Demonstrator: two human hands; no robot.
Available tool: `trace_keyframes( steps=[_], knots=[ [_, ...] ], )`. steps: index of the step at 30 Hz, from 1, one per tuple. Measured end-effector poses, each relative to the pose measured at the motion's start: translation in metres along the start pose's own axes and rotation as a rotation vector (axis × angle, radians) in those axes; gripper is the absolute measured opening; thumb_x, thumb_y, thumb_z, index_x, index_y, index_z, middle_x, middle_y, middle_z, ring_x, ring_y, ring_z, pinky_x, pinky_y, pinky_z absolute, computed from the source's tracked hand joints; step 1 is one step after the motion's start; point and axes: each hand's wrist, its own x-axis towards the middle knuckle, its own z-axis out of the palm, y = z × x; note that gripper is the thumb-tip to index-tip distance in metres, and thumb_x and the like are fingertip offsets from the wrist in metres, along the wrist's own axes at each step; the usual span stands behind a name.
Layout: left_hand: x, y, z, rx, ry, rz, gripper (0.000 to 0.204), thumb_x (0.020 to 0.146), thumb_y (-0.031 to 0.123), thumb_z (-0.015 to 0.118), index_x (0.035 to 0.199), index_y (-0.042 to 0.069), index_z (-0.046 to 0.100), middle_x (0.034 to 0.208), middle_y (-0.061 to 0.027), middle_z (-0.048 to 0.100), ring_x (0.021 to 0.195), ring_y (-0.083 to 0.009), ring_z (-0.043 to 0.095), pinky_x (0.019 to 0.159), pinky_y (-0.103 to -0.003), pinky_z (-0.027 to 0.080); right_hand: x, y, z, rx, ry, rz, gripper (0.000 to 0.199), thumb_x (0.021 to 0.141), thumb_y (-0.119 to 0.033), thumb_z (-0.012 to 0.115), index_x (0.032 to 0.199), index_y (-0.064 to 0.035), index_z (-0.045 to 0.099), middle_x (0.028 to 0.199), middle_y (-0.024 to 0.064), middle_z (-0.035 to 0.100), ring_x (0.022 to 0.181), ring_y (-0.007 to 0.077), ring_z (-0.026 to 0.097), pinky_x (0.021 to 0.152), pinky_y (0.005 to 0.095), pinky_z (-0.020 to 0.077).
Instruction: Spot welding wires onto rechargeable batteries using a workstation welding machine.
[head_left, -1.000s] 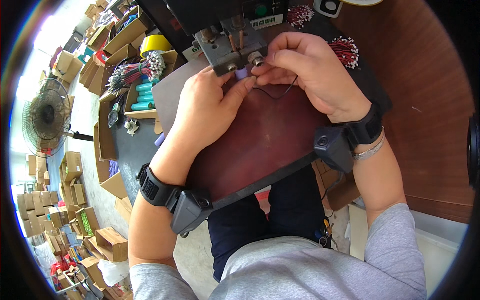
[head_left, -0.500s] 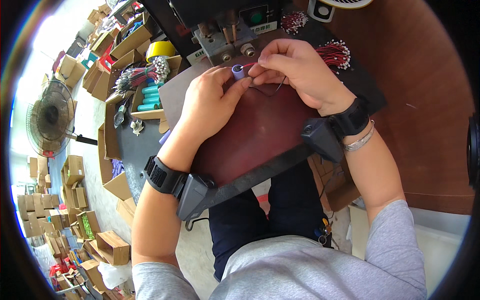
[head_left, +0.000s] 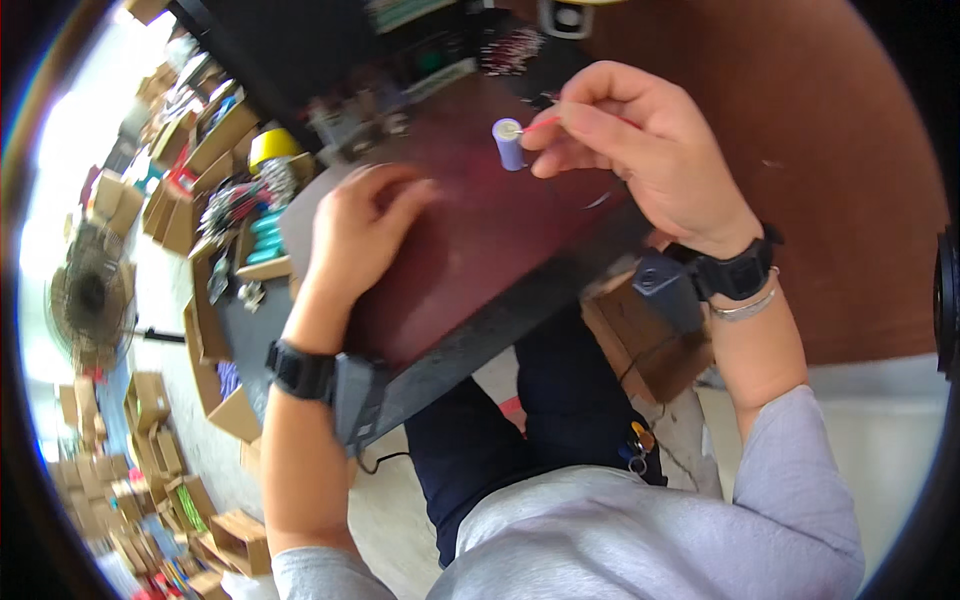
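Observation:
A purple cylindrical battery cell (head_left: 511, 150) hangs over the dark red work surface (head_left: 455, 265). A short red wire (head_left: 542, 124) reaches from the top of the cell to my right hand (head_left: 645, 145), whose thumb and index finger pinch it. The cell's lower end points down, just left of the curled fingertips. My left hand (head_left: 357, 228) is apart from the cell, to its left and nearer to me. Its thumb and fingers are spread with nothing between them, slightly smeared by motion.
A black machine with metal fittings (head_left: 360, 112) stands at the back. Behind my right hand lies a bundle of red wires (head_left: 512, 52). On the left, cardboard boxes hold teal cells (head_left: 264, 240), more wires (head_left: 232, 208) and yellow tape (head_left: 269, 149). A fan (head_left: 88, 295) stands farther left.
My left hand has let go of the cell and moved left and toward me. My right hand has carried the cell by its wire away from the machine's metal fittings. The view has shifted.

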Motion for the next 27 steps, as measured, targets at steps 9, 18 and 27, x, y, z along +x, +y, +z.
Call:
trace_keyframes(
  steps=[9,18,27],
  knots=[
    [0.000,-0.002,-0.001,0.002,-0.003,-0.082,0.020,0.081,0.016,0.056,0.092,0.000,0.060,0.081,-0.0066,0.060,0.074,-0.0116,0.054,0.069,-0.022,0.041,-0.149,0.027,-0.128,-0.793,-0.088,0.560,0.012,0.074,-0.013,0.058,0.073,-0.0017,0.055,0.066,0.0045,0.057,0.064,0.0137,0.055,0.060,0.0264,0.0422],
    [-0.001,0.002,0.005,0.087,-0.005,-0.063,0.017,0.080,0.013,0.057,0.090,0.000,0.060,0.077,-0.0056,0.059,0.069,-0.0107,0.053,0.064,-0.022,0.042,-0.128,0.051,-0.168,-1.114,0.315,0.216,0.020,0.076,-0.021,0.056,0.082,-0.0020,0.057,0.077,0.0134,0.058,0.075,0.0290,0.057,0.067,0.0339,0.0441],
    [0.002,0.007,0.005,0.022,-0.014,-0.066,0.015,0.081,0.011,0.055,0.089,-0.002,0.059,0.076,-0.0038,0.055,0.067,-0.0103,0.049,0.062,-0.021,0.040,0.001,0.112,-0.132,-1.366,-0.064,0.053,0.016,0.073,-0.015,0.059,0.083,-0.0022,0.057,0.090,0.0124,0.054,0.085,0.0286,0.054,0.073,0.0365,0.0441]
  ],
)
